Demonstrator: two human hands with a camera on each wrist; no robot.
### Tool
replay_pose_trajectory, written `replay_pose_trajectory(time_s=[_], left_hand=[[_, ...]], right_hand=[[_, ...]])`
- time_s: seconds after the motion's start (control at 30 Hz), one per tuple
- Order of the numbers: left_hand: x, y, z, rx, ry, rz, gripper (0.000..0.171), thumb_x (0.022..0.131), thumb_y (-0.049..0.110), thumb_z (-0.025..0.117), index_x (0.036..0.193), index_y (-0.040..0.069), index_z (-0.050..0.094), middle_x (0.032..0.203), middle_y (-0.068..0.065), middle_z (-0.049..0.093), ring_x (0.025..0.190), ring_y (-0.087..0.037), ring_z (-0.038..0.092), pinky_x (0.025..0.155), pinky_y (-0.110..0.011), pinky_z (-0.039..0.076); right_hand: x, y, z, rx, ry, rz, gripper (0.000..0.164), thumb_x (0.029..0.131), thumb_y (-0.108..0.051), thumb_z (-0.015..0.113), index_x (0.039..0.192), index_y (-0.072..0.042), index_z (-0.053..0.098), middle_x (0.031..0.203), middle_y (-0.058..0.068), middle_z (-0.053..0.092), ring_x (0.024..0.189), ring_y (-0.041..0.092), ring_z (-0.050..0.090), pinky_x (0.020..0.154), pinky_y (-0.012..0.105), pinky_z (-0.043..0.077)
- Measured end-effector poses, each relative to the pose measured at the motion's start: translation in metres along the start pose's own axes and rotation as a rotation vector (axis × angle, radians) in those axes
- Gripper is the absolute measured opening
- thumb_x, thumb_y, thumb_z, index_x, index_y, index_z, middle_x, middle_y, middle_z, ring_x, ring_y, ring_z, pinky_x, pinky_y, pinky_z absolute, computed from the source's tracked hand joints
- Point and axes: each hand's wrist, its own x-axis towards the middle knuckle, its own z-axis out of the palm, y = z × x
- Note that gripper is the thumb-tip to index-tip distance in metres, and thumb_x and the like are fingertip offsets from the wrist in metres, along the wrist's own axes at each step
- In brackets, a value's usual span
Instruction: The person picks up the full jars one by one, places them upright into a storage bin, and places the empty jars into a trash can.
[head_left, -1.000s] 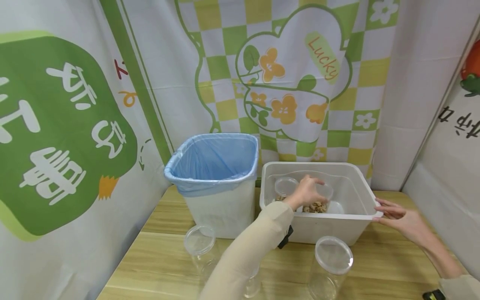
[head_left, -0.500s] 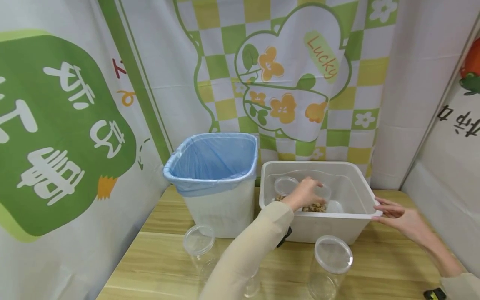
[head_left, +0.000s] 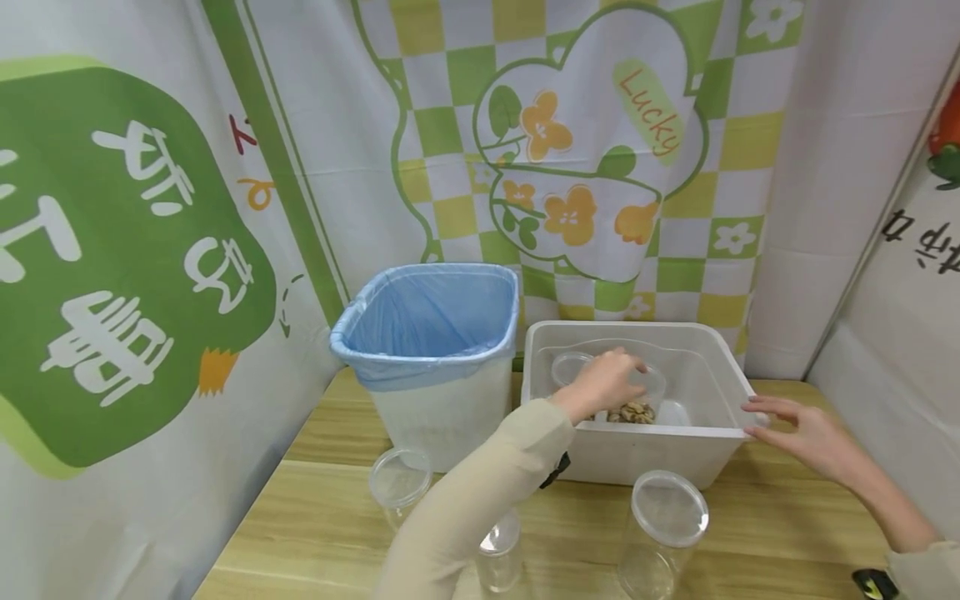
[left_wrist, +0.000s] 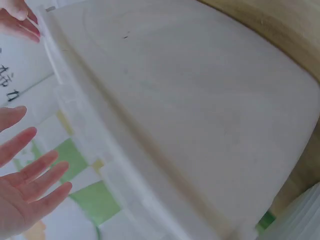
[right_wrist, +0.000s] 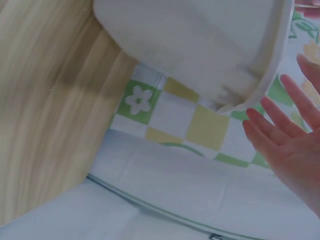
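My left hand (head_left: 606,383) reaches into a pale plastic bin (head_left: 645,458), over brown walnut-like pieces (head_left: 633,413). Two round clear containers stand in there, one with its rim (head_left: 567,365) left of the hand, the other partly covered by it. In the left wrist view, the left hand (left_wrist: 32,185) has its fingers spread above the bin's rim, holding nothing. At the bin's right front corner is my right hand (head_left: 813,442), fingertips right at the rim. Its fingers (right_wrist: 282,117) look extended and relaxed in the right wrist view.
A white waste bin (head_left: 450,425) with a blue liner (head_left: 427,325) stands left of the plastic bin. Clear lidded jars stand in front on the wooden table (head_left: 330,508): one left (head_left: 401,479), a small one (head_left: 498,550), one right (head_left: 663,533). Printed cloth (head_left: 562,250) hangs behind.
The left forearm has shifted left and slightly back, uncovering more of the small jar. The right fingers have loosened and slid slightly off the bin's corner.
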Motion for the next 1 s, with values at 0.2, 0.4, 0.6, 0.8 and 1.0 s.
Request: replay_pose_trajectory(time_s=[0.2, 0.4, 0.6, 0.8, 1.0], left_hand=[[-0.018, 0.005, -0.020, 0.056, 0.002, 0.045, 0.030, 0.087, 0.032, 0.055, 0.115, 0.021, 0.058, 0.109, 0.003, 0.056, 0.097, -0.010, 0.055, 0.075, -0.020, 0.047], [-0.038, 0.004, -0.043, 0.043, 0.019, 0.097, 0.030, 0.087, 0.032, 0.055, 0.114, 0.020, 0.059, 0.112, 0.003, 0.057, 0.098, -0.011, 0.056, 0.079, -0.021, 0.047], [-0.060, -0.002, -0.067, 0.027, 0.013, 0.113, 0.031, 0.087, 0.033, 0.054, 0.115, 0.020, 0.058, 0.117, 0.002, 0.054, 0.096, -0.011, 0.056, 0.076, -0.022, 0.048], [-0.086, -0.013, -0.089, -0.003, 0.064, 0.150, 0.030, 0.087, 0.030, 0.055, 0.114, 0.017, 0.059, 0.111, -0.001, 0.056, 0.092, -0.012, 0.056, 0.075, -0.022, 0.047], [-0.112, -0.031, -0.103, -0.014, 0.200, 0.217, 0.027, 0.084, 0.025, 0.059, 0.108, 0.012, 0.062, 0.105, -0.003, 0.058, 0.097, -0.015, 0.054, 0.083, -0.026, 0.045]], right_hand=[[0.000, -0.019, 0.001, -0.001, 0.033, -0.014, 0.034, 0.081, -0.022, 0.064, 0.107, -0.001, 0.060, 0.114, 0.026, 0.053, 0.110, 0.026, 0.045, 0.082, 0.058, 0.036], [-0.002, -0.036, 0.004, 0.008, 0.117, -0.098, 0.027, 0.077, -0.020, 0.068, 0.103, -0.012, 0.064, 0.113, -0.008, 0.058, 0.101, -0.023, 0.029, 0.085, 0.002, 0.024], [-0.005, -0.053, 0.004, 0.013, 0.098, -0.112, 0.028, 0.078, -0.020, 0.067, 0.105, -0.016, 0.063, 0.112, -0.026, 0.047, 0.105, -0.020, 0.028, 0.096, 0.024, 0.034], [-0.007, -0.071, 0.008, 0.045, 0.141, -0.209, 0.029, 0.072, -0.012, 0.071, 0.100, -0.016, 0.065, 0.110, -0.026, 0.049, 0.106, -0.020, 0.032, 0.091, 0.003, 0.026], [-0.008, -0.084, 0.012, 0.048, 0.167, -0.307, 0.034, 0.067, -0.006, 0.074, 0.098, -0.016, 0.066, 0.105, -0.005, 0.060, 0.105, -0.016, 0.039, 0.087, -0.002, 0.025]])
